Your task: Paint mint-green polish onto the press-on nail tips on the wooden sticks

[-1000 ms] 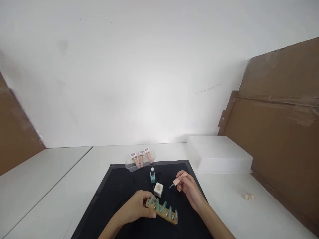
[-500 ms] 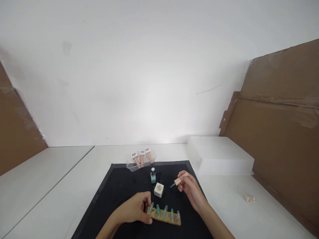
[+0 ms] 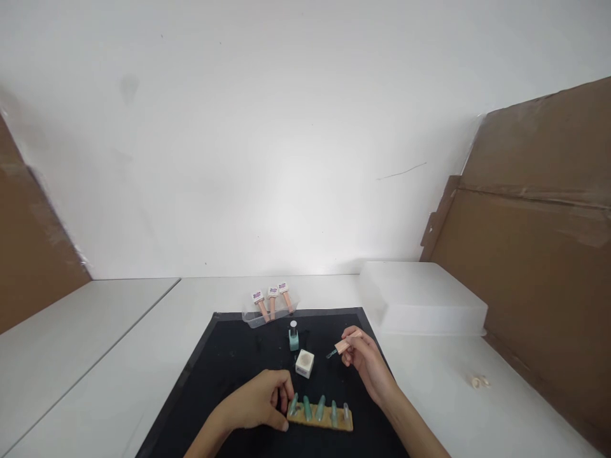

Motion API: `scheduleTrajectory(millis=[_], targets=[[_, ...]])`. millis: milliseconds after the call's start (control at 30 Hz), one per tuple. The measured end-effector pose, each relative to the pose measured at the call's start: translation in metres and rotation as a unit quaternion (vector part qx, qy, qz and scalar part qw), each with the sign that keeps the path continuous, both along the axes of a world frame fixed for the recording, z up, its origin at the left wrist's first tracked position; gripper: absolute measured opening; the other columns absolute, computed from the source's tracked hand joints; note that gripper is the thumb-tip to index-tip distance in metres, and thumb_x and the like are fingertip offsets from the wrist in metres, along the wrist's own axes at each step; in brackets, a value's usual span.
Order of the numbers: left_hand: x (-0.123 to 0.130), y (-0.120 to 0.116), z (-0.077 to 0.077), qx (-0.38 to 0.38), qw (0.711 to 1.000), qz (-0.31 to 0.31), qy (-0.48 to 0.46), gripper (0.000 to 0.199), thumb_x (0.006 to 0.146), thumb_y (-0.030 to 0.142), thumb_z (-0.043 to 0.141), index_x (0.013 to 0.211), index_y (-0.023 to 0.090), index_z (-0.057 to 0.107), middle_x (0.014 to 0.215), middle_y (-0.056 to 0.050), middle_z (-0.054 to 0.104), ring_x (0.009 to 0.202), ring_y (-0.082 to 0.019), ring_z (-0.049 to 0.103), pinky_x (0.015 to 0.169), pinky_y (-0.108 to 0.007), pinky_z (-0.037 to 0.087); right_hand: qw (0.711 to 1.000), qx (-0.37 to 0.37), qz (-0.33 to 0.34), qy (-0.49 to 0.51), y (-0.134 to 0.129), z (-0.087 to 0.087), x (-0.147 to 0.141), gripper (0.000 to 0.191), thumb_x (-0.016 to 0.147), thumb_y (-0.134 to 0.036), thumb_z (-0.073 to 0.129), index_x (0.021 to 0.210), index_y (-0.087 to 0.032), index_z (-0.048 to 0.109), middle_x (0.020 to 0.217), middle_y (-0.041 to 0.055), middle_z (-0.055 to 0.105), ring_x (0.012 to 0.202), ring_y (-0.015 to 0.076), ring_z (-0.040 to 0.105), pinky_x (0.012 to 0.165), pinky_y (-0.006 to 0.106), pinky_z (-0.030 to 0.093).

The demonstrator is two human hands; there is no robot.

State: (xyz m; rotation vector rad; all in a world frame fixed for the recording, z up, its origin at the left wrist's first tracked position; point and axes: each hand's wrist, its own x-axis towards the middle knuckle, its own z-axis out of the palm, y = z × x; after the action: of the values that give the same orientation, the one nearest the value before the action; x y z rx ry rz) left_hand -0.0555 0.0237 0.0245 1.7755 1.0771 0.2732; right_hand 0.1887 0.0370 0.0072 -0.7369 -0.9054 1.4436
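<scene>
My left hand [image 3: 261, 399] has its thumb and fingers at the left end of a tan strip [image 3: 324, 422] that lies on the black mat [image 3: 229, 362]. Several long false nails stand along the strip, green [image 3: 308, 408] at the left and paler toward the right end. Pinched in my right hand [image 3: 365, 356] is a pink-handled brush [image 3: 342, 346], its dark tip pointing down and left above the mat. Between the hands stand a white square bottle [image 3: 304, 364] and a teal bottle [image 3: 293, 339] with a dark neck.
Behind the mat, a clear tray [image 3: 258, 322] holds three pink-handled bottles [image 3: 272, 302]. A white translucent box [image 3: 432, 312] sits at the back right, with small cream pieces [image 3: 480, 381] in front of it. Brown cardboard [image 3: 534, 254] stands along the right side.
The tan strip has shifted slightly to the right and turned more level, with my left hand beside its left end. My right hand and the brush have barely moved.
</scene>
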Motion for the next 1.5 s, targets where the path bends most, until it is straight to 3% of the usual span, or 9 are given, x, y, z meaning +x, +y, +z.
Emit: scheduleTrajectory(millis=[133,367,500,600,733,833,933,1300,1500], targets=[[-0.003,0.001,0.001,0.052,0.998,0.044,-0.006,0.013,0.064,0.015,0.055,0.077,0.017,0.055,0.068,0.004,0.055,0.059,-0.011,0.046,0.052,-0.021,0.032,1.000,-0.002,0.000,0.001,0.000,0.000,0.000,0.007,0.078,-0.023,0.063,0.076,-0.017,0.060,0.056,-0.0041,0.048,0.049,0.0094,0.041,0.048,0.022,0.033],[0.003,0.004,0.004,0.165,0.977,0.128,-0.028,0.023,0.075,0.019,0.047,0.096,0.019,0.057,0.087,-0.001,0.057,0.065,-0.012,0.046,0.062,-0.024,0.038,1.000,-0.006,-0.003,0.004,0.001,0.000,0.000,0.010,0.076,-0.025,0.065,0.075,-0.017,0.061,0.055,-0.0041,0.048,0.048,0.0093,0.042,0.048,0.022,0.034],[0.008,0.003,-0.001,0.178,0.976,0.102,-0.077,0.036,0.085,0.023,0.040,0.119,0.024,0.052,0.115,-0.008,0.057,0.062,-0.011,0.048,0.067,-0.026,0.043,1.000,-0.010,-0.005,0.002,0.001,0.001,0.000,0.012,0.075,-0.027,0.067,0.075,-0.016,0.061,0.055,-0.0038,0.049,0.048,0.0098,0.042,0.047,0.023,0.034],[0.008,0.003,-0.007,0.189,0.974,0.053,-0.111,0.040,0.088,0.020,0.033,0.121,0.027,0.054,0.134,-0.008,0.048,0.062,-0.010,0.050,0.068,-0.027,0.045,1.000,-0.015,-0.006,0.000,0.001,0.001,-0.001,0.012,0.075,-0.027,0.067,0.075,-0.017,0.061,0.055,-0.0040,0.049,0.048,0.0101,0.042,0.047,0.023,0.034],[0.006,0.007,-0.012,0.220,0.971,0.029,-0.085,0.045,0.086,0.012,0.031,0.119,0.029,0.058,0.134,-0.005,0.051,0.068,-0.012,0.054,0.071,-0.027,0.046,1.000,-0.019,-0.001,-0.003,0.001,0.002,-0.001,0.011,0.076,-0.027,0.067,0.075,-0.017,0.061,0.055,-0.0042,0.048,0.048,0.0101,0.042,0.048,0.023,0.034],[0.007,0.008,-0.013,0.251,0.966,0.031,-0.060,0.048,0.086,0.010,0.030,0.121,0.030,0.056,0.132,-0.003,0.053,0.093,-0.018,0.058,0.086,-0.030,0.045,1.000,-0.023,0.004,-0.004,0.002,0.002,-0.001,0.011,0.076,-0.026,0.067,0.075,-0.017,0.061,0.055,-0.0041,0.048,0.048,0.0101,0.042,0.048,0.023,0.034],[0.010,0.010,-0.015,0.291,0.955,0.032,-0.051,0.046,0.086,0.010,0.031,0.118,0.030,0.057,0.128,-0.003,0.056,0.115,-0.020,0.050,0.099,-0.032,0.038,1.000,-0.024,0.005,-0.002,0.003,0.002,-0.001,0.011,0.076,-0.027,0.066,0.075,-0.017,0.061,0.056,-0.0041,0.048,0.048,0.0100,0.041,0.049,0.023,0.034],[0.012,0.018,-0.021,0.302,0.953,0.019,-0.004,0.044,0.089,0.013,0.029,0.122,0.029,0.054,0.136,-0.008,0.046,0.117,-0.022,0.049,0.094,-0.031,0.042,0.999,-0.042,0.021,-0.001,0.003,0.008,-0.001,0.013,0.077,-0.030,0.066,0.074,-0.018,0.061,0.056,-0.0026,0.048,0.050,0.0119,0.040,0.050,0.025,0.036],[0.012,0.017,-0.017,0.271,0.962,0.033,0.019,0.038,0.089,0.022,0.035,0.119,0.033,0.056,0.131,-0.007,0.051,0.096,-0.023,0.059,0.084,-0.032,0.047,0.998,-0.050,0.024,0.011,0.005,0.007,-0.003,0.013,0.075,-0.030,0.068,0.073,-0.018,0.062,0.056,-0.0027,0.047,0.050,0.0118,0.039,0.050,0.025,0.036]])
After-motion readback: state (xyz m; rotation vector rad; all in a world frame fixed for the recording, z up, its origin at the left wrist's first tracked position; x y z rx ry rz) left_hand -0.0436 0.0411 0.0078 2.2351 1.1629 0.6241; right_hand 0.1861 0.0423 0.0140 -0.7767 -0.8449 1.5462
